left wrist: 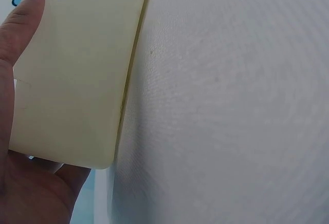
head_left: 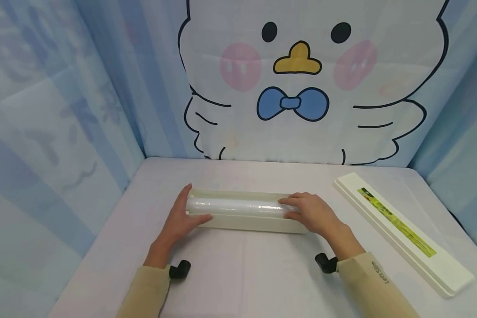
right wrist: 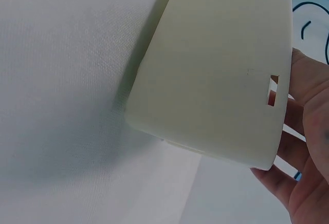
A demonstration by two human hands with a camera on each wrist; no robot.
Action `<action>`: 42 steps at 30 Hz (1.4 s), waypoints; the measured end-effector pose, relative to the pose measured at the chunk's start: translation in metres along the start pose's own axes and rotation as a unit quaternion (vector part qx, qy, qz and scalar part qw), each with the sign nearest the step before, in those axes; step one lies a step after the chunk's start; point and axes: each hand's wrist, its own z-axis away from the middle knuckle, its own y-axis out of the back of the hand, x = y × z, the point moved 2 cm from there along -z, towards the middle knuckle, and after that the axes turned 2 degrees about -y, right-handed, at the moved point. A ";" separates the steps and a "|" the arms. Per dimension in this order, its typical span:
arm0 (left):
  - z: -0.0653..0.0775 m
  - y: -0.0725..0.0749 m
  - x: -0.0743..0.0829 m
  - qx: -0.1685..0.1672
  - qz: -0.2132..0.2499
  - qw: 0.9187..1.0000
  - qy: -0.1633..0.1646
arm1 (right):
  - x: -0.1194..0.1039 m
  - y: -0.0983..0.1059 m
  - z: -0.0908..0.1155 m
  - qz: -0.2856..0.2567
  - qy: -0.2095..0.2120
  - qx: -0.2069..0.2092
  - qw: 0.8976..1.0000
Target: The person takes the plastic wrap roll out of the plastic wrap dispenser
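Note:
A cream, open-topped box (head_left: pixel 250 223) lies lengthwise on the table, with a shiny roll of clear plastic film (head_left: pixel 234 206) in it. My left hand (head_left: pixel 181 216) grips the box's left end, its thumb along the front rim and its fingers at the back corner. In the left wrist view, the thumb (left wrist: pixel 24 21) lies at the top edge of the front wall. Over the right end, my right hand (head_left: pixel 312 212) has thumb and fingers on the roll, hiding that end. The right wrist view shows the box's outer wall (right wrist: pixel 211 75), with a small slot near the rim.
A long cream lid (head_left: pixel 405 234) with a yellow-green label lies diagonally at the table's right side. The white cloth-covered table (head_left: pixel 238 274) is bounded by pale blue curtains (head_left: pixel 55 145) and a cartoon-printed backdrop (head_left: pixel 298 132).

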 end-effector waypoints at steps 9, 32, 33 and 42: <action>0.000 0.000 0.000 -0.002 0.000 1.000 -0.001 | 0.000 0.004 -0.002 0.003 0.003 -0.024 1.000; 0.002 -0.001 0.001 0.002 0.005 1.000 -0.003 | 0.003 0.008 0.001 0.022 0.045 -0.004 0.999; 0.002 -0.001 0.001 0.002 0.004 1.000 -0.003 | 0.003 0.009 0.002 0.019 0.047 -0.002 0.999; 0.002 0.000 0.002 0.003 0.008 1.000 0.000 | 0.004 0.009 0.006 -0.028 0.070 0.006 0.997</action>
